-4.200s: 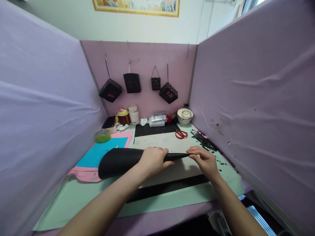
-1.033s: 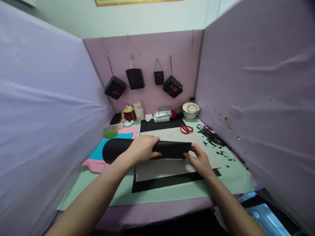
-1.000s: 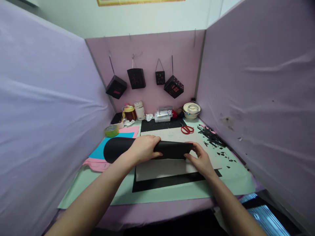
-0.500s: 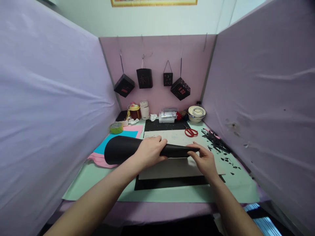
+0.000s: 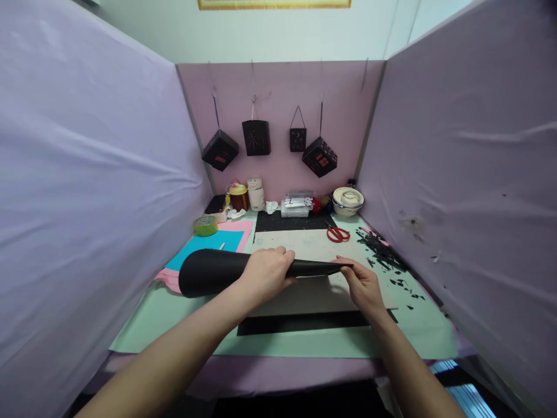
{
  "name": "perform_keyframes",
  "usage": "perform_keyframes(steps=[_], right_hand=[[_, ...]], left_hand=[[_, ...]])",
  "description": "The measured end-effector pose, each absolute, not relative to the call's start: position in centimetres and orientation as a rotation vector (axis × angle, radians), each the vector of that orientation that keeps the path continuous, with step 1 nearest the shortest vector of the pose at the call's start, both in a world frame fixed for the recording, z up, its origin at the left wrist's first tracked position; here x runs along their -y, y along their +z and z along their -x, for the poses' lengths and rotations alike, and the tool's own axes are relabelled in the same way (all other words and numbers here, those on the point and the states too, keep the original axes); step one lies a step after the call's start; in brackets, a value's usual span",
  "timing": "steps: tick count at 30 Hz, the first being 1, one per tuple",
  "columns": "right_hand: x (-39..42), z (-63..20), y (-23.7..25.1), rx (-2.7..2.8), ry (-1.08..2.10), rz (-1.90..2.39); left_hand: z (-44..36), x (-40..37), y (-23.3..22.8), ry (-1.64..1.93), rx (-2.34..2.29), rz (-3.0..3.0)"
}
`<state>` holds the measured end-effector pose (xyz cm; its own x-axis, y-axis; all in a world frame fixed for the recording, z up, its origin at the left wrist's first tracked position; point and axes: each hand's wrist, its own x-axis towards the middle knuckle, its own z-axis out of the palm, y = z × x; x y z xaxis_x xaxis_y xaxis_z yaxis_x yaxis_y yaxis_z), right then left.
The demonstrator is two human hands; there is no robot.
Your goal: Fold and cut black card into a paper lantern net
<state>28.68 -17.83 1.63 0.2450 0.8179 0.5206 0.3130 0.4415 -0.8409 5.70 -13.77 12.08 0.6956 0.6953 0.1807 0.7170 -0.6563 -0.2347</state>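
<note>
A black paper sheet [image 5: 213,271] is rolled into a cone, wide at the left and narrowing to a point at the right. My left hand [image 5: 266,275] wraps around its middle. My right hand [image 5: 363,283] pinches the narrow end between thumb and fingers. The cone is held just above a grey board [image 5: 313,290] that lies on a black sheet [image 5: 304,323] on the green mat [image 5: 174,316].
Blue paper [image 5: 202,247] and pink paper [image 5: 172,280] lie left, with a green tape roll [image 5: 206,225]. Red scissors [image 5: 338,233] and black paper scraps [image 5: 383,252] lie right. Jars, a clear box and a bowl [image 5: 347,200] stand at the back. Several black lanterns [image 5: 256,137] hang on the purple partition.
The black roll has tightened from a wide tube into a cone with a pointed right end. Its wide left end has shifted slightly toward me. Both hands keep their hold.
</note>
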Motion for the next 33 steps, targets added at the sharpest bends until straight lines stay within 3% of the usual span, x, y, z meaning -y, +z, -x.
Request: perform_keyframes(steps=[11,24,31,33], right_hand=[[17.5,-30.7,1.7,1.546,0.292,0.943],[18.9,-35.8,0.0,1.628,0.091,1.083],[18.8,-37.2,-0.8,1.495,0.208,1.237],[18.6,-37.4,-0.4,1.498,0.239,1.294]], left_hand=[[-6.7,13.8,11.5,-0.342,0.908,2.505],[-10.1,15.1,9.0,-0.593,0.828,2.504],[-0.3,15.6,10.5,-1.304,1.459,2.348],[2.1,14.5,10.1,-1.513,1.604,2.559]])
